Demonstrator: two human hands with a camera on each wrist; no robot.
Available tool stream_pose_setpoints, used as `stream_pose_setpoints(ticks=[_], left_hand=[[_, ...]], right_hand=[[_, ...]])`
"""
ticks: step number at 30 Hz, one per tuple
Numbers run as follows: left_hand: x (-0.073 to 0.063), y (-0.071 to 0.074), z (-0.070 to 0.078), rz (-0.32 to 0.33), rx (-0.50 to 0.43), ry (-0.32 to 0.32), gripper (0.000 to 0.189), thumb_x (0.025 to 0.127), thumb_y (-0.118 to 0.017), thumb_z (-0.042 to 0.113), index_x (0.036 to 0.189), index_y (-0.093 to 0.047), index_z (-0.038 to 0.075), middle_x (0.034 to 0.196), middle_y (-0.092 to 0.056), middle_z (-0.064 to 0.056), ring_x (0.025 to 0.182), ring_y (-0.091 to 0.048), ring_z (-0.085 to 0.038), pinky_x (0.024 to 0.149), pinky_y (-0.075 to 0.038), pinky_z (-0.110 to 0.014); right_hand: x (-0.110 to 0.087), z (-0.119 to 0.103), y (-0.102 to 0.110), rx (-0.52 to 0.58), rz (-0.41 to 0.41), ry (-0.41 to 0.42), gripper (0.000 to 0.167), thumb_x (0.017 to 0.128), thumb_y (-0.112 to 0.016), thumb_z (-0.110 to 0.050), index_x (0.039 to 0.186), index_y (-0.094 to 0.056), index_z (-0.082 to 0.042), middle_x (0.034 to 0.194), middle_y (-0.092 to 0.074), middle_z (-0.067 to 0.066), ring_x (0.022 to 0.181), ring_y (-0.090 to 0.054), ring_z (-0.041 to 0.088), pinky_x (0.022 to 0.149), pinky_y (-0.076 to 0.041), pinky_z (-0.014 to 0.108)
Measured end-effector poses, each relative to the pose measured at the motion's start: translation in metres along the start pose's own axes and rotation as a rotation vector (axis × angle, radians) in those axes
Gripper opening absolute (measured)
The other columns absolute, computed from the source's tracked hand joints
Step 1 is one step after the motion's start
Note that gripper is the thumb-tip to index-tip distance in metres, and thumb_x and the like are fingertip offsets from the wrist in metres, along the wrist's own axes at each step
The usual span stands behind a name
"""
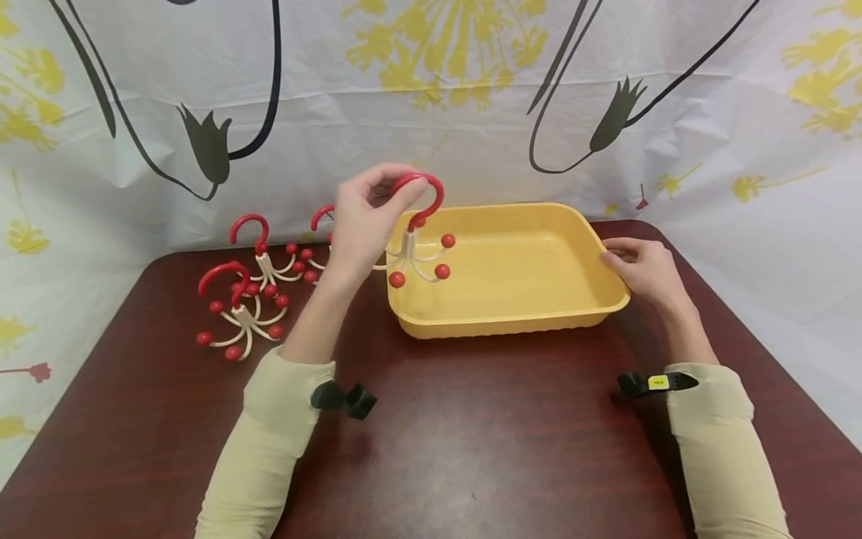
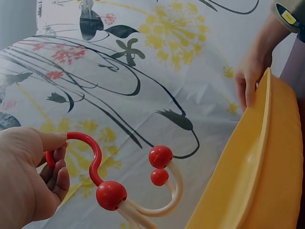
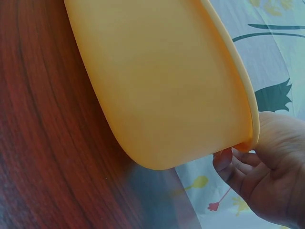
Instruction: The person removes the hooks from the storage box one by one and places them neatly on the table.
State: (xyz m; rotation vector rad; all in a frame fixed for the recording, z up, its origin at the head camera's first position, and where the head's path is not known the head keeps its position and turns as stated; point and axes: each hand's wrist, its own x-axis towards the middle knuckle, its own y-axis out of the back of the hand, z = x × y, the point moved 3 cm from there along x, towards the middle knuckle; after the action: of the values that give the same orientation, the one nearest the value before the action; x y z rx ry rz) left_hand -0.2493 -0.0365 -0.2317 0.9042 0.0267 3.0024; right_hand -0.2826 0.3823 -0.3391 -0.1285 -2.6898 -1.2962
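Note:
My left hand (image 1: 364, 217) pinches the red hook of a multi-arm hook hanger (image 1: 408, 245), with cream arms tipped by red balls. It hangs upright at the left end of a yellow plastic tray (image 1: 512, 328), partly over it. In the left wrist view, thumb and fingers of the left hand (image 2: 24, 176) close on the red hook (image 2: 96, 160). At the tray's right end, my right hand (image 1: 648, 273) grips the rim, thumb on the near side. The right wrist view shows fingers of the right hand (image 3: 281, 167) at the tray's rim and wall (image 3: 162, 95).
More such hangers stand on the dark wooden table (image 1: 471, 434) to the left: a front one (image 1: 244, 318), one behind it (image 1: 265, 263), and one (image 1: 323, 215) partly hidden by the left hand. A patterned white cloth (image 1: 323, 135) hangs behind the table's back edge.

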Motion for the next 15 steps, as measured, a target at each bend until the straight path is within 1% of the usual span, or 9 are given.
stream_pose_setpoints(ticks=[10, 15], left_hand=[[-0.012, 0.037, -0.003, 0.044, 0.078, 0.037, 0.023, 0.090, -0.078, 0.016, 0.106, -0.075, -0.001, 0.094, -0.072, -0.004, 0.087, -0.064, -0.020, 0.079, -0.053, -0.025], [-0.019, 0.055, -0.003, 0.067, 0.103, 0.079, 0.022, 0.090, -0.079, 0.018, 0.106, -0.076, 0.002, 0.095, -0.073, -0.004, 0.088, -0.064, -0.020, 0.077, -0.053, -0.024]], right_hand=[[0.002, 0.001, -0.001, 0.004, -0.005, -0.004, 0.048, 0.099, -0.064, -0.036, 0.128, -0.065, 0.003, 0.117, -0.068, 0.028, 0.069, -0.056, -0.014, 0.059, -0.049, 0.012], [0.001, 0.000, -0.001, 0.004, -0.003, 0.001, 0.048, 0.099, -0.065, -0.036, 0.128, -0.066, 0.003, 0.116, -0.068, 0.029, 0.069, -0.056, -0.015, 0.058, -0.049, 0.012]])
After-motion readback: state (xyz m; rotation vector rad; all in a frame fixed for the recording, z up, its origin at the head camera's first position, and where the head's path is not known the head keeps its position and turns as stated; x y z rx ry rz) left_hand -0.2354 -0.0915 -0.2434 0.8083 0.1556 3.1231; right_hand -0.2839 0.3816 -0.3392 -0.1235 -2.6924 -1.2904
